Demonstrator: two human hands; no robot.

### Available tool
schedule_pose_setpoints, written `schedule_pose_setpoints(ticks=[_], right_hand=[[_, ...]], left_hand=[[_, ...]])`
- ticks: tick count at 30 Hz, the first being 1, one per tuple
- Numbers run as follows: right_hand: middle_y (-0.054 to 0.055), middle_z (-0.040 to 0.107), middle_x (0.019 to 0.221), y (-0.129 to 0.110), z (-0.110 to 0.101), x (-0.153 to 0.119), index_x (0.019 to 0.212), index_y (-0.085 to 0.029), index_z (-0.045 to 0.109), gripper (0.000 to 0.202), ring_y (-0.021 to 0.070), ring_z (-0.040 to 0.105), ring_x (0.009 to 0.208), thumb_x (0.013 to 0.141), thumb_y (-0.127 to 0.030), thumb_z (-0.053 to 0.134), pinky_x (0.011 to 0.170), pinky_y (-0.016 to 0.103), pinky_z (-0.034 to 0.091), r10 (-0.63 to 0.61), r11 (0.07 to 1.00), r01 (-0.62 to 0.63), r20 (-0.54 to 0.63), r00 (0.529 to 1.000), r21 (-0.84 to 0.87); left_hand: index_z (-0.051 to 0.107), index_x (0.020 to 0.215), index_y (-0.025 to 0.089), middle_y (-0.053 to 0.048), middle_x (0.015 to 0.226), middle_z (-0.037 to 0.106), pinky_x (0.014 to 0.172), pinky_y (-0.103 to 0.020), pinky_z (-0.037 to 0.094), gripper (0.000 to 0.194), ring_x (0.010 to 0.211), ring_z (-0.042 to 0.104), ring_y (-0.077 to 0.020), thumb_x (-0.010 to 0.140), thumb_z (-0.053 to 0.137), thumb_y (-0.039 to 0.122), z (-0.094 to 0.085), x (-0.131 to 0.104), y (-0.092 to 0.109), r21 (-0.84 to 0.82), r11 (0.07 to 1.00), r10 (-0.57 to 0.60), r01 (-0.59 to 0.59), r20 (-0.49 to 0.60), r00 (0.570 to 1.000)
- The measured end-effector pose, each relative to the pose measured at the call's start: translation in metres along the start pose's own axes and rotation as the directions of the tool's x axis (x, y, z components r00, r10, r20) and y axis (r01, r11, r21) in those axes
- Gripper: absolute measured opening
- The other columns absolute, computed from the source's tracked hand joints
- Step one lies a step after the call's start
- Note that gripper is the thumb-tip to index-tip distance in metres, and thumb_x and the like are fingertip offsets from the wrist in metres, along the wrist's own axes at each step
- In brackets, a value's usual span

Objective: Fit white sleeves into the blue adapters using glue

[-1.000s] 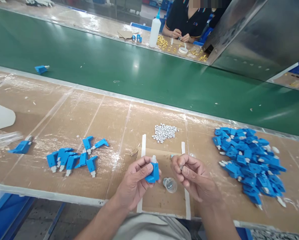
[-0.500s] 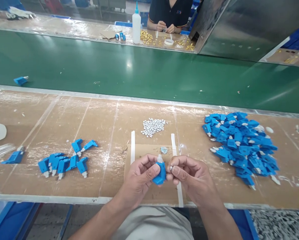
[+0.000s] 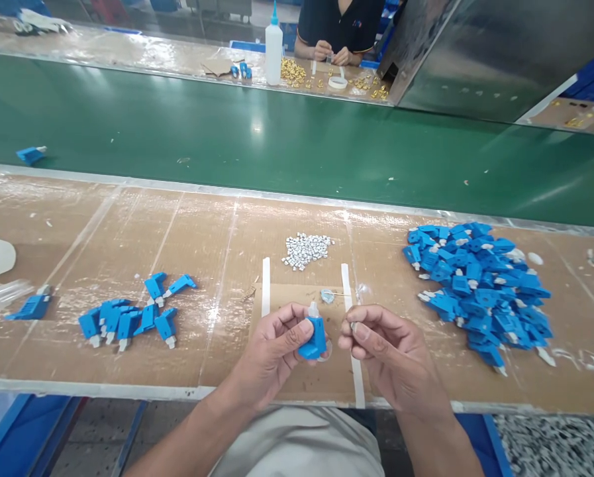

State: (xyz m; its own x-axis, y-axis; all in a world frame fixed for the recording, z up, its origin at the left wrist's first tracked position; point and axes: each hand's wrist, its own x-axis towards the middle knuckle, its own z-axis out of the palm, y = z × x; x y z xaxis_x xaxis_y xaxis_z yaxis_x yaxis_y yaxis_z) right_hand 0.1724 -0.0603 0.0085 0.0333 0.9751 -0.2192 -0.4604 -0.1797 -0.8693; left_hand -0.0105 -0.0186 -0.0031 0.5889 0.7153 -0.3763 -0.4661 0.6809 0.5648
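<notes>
My left hand [image 3: 275, 350] is closed around a blue plastic part [image 3: 313, 339] with a pale nozzle-like tip pointing up. To its right, my right hand [image 3: 391, 350] pinches a tiny pale piece [image 3: 353, 326] between thumb and index finger; its exact shape is too small to tell. A gap separates the two hands. Beyond them lies a pile of small grey-white pieces [image 3: 306, 250]. A light-blue lump with a thin stick [image 3: 328, 296] rests on a cardboard sheet [image 3: 297, 296] between two white tape strips.
A large heap of blue parts [image 3: 475, 285] lies to the right, a smaller group [image 3: 128, 324] to the left. Behind the table runs a green conveyor belt [image 3: 217, 139] carrying one blue part [image 3: 31, 155]. Across it, a co-worker [image 3: 339, 30] sits near a white bottle [image 3: 273, 56].
My hands have drawn apart, the right one moving right with its small piece and the left one slightly left. The blue part on the belt has shifted left.
</notes>
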Motion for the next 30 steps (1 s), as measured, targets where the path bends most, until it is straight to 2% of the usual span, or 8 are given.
schedule_pose_setpoints(ticks=[9, 13, 17, 21, 25, 30], right_hand=[[0.002, 0.07, 0.079, 0.004, 0.0, -0.003, 0.092, -0.022, 0.077, 0.011, 0.0099, 0.069, 0.067, 0.086, -0.029, 0.082, 0.056, 0.011, 0.054, -0.07, 0.998, 0.07, -0.048, 0.996, -0.005], [0.003, 0.069, 0.076, 0.01, -0.002, -0.003, 0.095, -0.021, 0.077, 0.015, 0.0101, 0.068, 0.064, 0.091, -0.035, 0.078, 0.056, 0.012, 0.053, -0.127, 0.992, 0.124, -0.072, 0.989, -0.036], [0.002, 0.067, 0.073, 0.015, -0.001, -0.003, 0.089, -0.02, 0.074, 0.018, 0.0108, 0.066, 0.062, 0.095, -0.037, 0.072, 0.052, 0.014, 0.052, -0.172, 0.984, 0.169, -0.043, 0.984, -0.06], [0.003, 0.068, 0.07, 0.014, 0.0, -0.001, 0.086, -0.019, 0.075, 0.017, 0.01, 0.065, 0.056, 0.093, -0.035, 0.076, 0.047, 0.013, 0.05, -0.165, 0.984, 0.161, -0.048, 0.985, -0.078], [0.003, 0.071, 0.069, 0.012, 0.0, 0.0, 0.084, -0.02, 0.077, 0.016, 0.0131, 0.068, 0.053, 0.086, -0.035, 0.083, 0.043, 0.014, 0.05, -0.157, 0.987, 0.153, -0.087, 0.984, -0.05], [0.004, 0.074, 0.076, 0.012, 0.0, -0.003, 0.089, -0.02, 0.077, 0.011, 0.0157, 0.073, 0.062, 0.088, -0.03, 0.08, 0.052, 0.018, 0.057, -0.091, 0.994, 0.089, -0.027, 0.995, -0.071]], left_hand=[[0.064, 0.091, 0.012, -0.001, 0.074, 0.058, 0.057, -0.016, 0.048, 0.02, 0.064, 0.057, -0.0074, 0.087, 0.074, 0.029, -0.002, 0.0, -0.001, 0.007, 1.0, -0.004, 0.004, 0.013, 1.0], [0.064, 0.091, 0.012, -0.002, 0.075, 0.059, 0.057, -0.016, 0.048, 0.022, 0.067, 0.06, -0.0096, 0.088, 0.073, 0.031, -0.001, -0.001, -0.002, 0.029, 0.999, -0.015, 0.014, 0.015, 1.0], [0.063, 0.091, 0.012, -0.002, 0.073, 0.059, 0.057, -0.016, 0.048, 0.023, 0.066, 0.06, -0.0093, 0.087, 0.074, 0.031, 0.001, -0.001, -0.002, 0.027, 1.0, -0.001, 0.0, 0.02, 1.0], [0.063, 0.091, 0.011, -0.001, 0.073, 0.059, 0.057, -0.016, 0.048, 0.024, 0.062, 0.056, -0.007, 0.086, 0.075, 0.031, 0.001, -0.001, -0.001, 0.026, 1.0, 0.001, -0.001, 0.005, 1.0], [0.063, 0.091, 0.013, 0.0, 0.073, 0.059, 0.057, -0.017, 0.049, 0.024, 0.063, 0.057, -0.0074, 0.085, 0.077, 0.031, 0.0, -0.002, 0.0, 0.021, 1.0, -0.002, 0.002, -0.007, 1.0], [0.065, 0.094, 0.014, -0.001, 0.073, 0.06, 0.059, -0.019, 0.049, 0.024, 0.064, 0.056, -0.0087, 0.086, 0.076, 0.034, 0.001, -0.002, 0.0, 0.089, 0.995, 0.047, -0.049, 0.024, 0.999]])
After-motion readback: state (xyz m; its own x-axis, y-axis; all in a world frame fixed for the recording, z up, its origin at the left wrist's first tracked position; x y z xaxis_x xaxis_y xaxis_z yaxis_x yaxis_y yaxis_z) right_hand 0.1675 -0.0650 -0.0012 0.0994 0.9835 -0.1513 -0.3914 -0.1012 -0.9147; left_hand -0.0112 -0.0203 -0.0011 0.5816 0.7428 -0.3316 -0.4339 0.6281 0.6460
